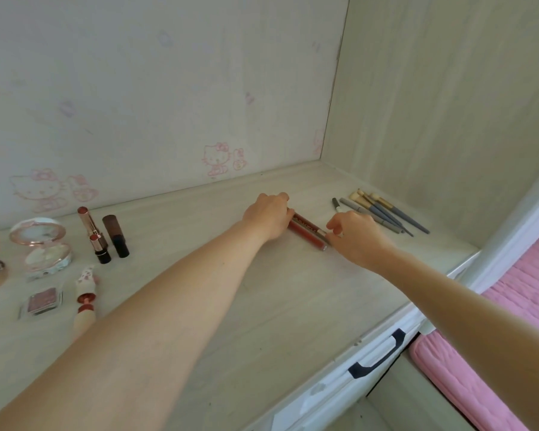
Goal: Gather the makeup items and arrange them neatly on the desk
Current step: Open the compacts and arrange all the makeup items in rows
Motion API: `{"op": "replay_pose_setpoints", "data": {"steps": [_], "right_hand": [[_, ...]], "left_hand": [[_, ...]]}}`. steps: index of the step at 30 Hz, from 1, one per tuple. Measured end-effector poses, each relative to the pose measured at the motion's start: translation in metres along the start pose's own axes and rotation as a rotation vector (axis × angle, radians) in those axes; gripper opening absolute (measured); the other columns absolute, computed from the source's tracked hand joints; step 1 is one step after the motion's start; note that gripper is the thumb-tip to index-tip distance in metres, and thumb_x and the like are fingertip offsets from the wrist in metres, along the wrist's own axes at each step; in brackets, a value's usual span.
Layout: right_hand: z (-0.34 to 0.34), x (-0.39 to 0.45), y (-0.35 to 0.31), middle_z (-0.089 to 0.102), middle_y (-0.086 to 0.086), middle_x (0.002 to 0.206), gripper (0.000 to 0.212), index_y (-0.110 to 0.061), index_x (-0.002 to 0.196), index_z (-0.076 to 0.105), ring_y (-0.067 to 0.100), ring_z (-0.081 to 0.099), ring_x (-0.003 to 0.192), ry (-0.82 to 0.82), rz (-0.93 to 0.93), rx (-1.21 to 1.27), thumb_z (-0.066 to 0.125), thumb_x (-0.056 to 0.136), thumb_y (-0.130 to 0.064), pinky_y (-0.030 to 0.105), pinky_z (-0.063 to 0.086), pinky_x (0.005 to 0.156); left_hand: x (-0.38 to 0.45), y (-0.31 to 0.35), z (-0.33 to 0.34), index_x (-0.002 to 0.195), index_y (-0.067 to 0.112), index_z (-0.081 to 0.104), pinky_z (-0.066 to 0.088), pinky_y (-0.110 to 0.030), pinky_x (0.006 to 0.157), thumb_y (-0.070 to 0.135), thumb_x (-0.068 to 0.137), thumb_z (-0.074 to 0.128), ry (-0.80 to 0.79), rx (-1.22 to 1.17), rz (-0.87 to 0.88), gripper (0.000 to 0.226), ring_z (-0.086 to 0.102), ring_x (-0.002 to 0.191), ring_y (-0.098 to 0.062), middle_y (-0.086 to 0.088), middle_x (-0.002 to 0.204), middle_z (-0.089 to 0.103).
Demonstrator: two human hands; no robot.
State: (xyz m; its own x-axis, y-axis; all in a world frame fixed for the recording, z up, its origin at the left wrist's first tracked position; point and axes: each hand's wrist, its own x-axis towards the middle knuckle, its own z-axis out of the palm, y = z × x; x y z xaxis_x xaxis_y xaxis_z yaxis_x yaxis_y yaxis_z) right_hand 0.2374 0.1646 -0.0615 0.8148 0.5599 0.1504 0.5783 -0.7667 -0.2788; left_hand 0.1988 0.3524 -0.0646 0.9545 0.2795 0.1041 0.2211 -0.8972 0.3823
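pale wood-grain worktop (262, 306) carries everything. near its back edge two dark red lip gloss tubes (307, 233) lie side by side, touching. the left hand (269, 217) covers their far ends, its grip curled over the tubes; the right hand (357, 236) pinches the near ends with fingertips (332, 230), grip clenched on them. just right of the hands a row of makeup brushes (383, 213) lies fanned, handles pointing toward the worktop's right edge. well apart on the left stand two open lipsticks (95, 234) and a brown lipstick tube (116, 236), beside an open round compact (41, 244), a small eyeshadow pan (41, 301) and a patterned lip tint (85, 298). pink bedding (517, 306) lies at the right.
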Motion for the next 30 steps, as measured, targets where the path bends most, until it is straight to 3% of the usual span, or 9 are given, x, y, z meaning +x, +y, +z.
{"op": "replay_pose_setpoints", "data": {"steps": [3,5,11,18,23,26,30], "right_hand": [[0.002,0.001,-0.001,0.063,0.006,0.101,0.023,-0.010,0.103,0.067,0.024,0.060,0.089,-0.018,0.016,-0.033,0.054,0.093,-0.026,0.033,0.052,0.075],[0.004,0.000,-0.001,0.062,0.006,0.097,0.021,-0.011,0.099,0.067,0.022,0.058,0.083,-0.027,0.012,-0.044,0.054,0.093,-0.027,0.030,0.050,0.069],[0.005,0.000,-0.003,0.062,0.009,0.098,0.020,-0.009,0.098,0.067,0.024,0.057,0.085,0.008,0.025,-0.027,0.051,0.095,-0.022,0.032,0.050,0.071],[-0.010,-0.003,-0.011,0.063,0.005,0.105,0.019,-0.012,0.104,0.068,0.019,0.055,0.087,0.191,0.053,0.121,0.056,0.095,-0.022,0.023,0.041,0.068],[-0.024,-0.013,-0.030,0.062,0.006,0.102,0.017,-0.014,0.104,0.067,0.019,0.056,0.088,0.241,0.045,0.238,0.056,0.094,-0.021,0.026,0.040,0.073],[-0.032,-0.025,-0.047,0.061,0.005,0.103,0.017,-0.015,0.105,0.067,0.019,0.056,0.088,0.251,0.026,0.289,0.055,0.095,-0.022,0.024,0.038,0.072],[-0.042,-0.042,-0.072,0.060,0.006,0.103,0.017,-0.016,0.105,0.067,0.017,0.054,0.083,0.263,0.006,0.351,0.055,0.095,-0.023,0.020,0.034,0.062]], "left_hand": [[0.004,0.001,0.003,0.130,0.012,0.048,0.046,-0.040,0.093,0.036,0.098,0.040,-0.021,-0.054,-0.048,0.041,0.052,0.114,-0.035,-0.018,0.125,0.054],[0.005,0.000,0.004,0.130,0.012,0.048,0.045,-0.039,0.092,0.034,0.098,0.041,-0.017,-0.078,-0.055,0.040,0.052,0.114,-0.034,-0.016,0.125,0.055],[0.004,0.003,0.003,0.134,0.011,0.046,0.042,-0.034,0.096,0.031,0.096,0.045,-0.017,-0.201,-0.066,0.043,0.051,0.118,-0.031,-0.014,0.130,0.056],[-0.008,0.012,-0.021,0.130,0.011,0.053,0.034,-0.020,0.090,0.017,0.095,0.051,0.145,-0.436,-0.042,0.036,0.052,0.120,-0.022,-0.008,0.129,0.057],[-0.032,0.007,-0.050,0.114,0.009,0.066,0.043,-0.021,0.094,0.006,0.087,0.062,0.273,-0.551,-0.017,0.028,0.061,0.108,-0.019,-0.007,0.117,0.065],[-0.051,0.000,-0.066,0.102,0.010,0.071,0.047,-0.020,0.088,0.004,0.083,0.068,0.317,-0.608,-0.014,0.021,0.065,0.096,-0.018,-0.006,0.105,0.069],[-0.081,-0.018,-0.087,0.093,0.015,0.073,0.041,0.000,0.066,0.008,0.079,0.074,0.328,-0.652,0.000,0.016,0.065,0.084,-0.012,-0.002,0.093,0.070]]}}
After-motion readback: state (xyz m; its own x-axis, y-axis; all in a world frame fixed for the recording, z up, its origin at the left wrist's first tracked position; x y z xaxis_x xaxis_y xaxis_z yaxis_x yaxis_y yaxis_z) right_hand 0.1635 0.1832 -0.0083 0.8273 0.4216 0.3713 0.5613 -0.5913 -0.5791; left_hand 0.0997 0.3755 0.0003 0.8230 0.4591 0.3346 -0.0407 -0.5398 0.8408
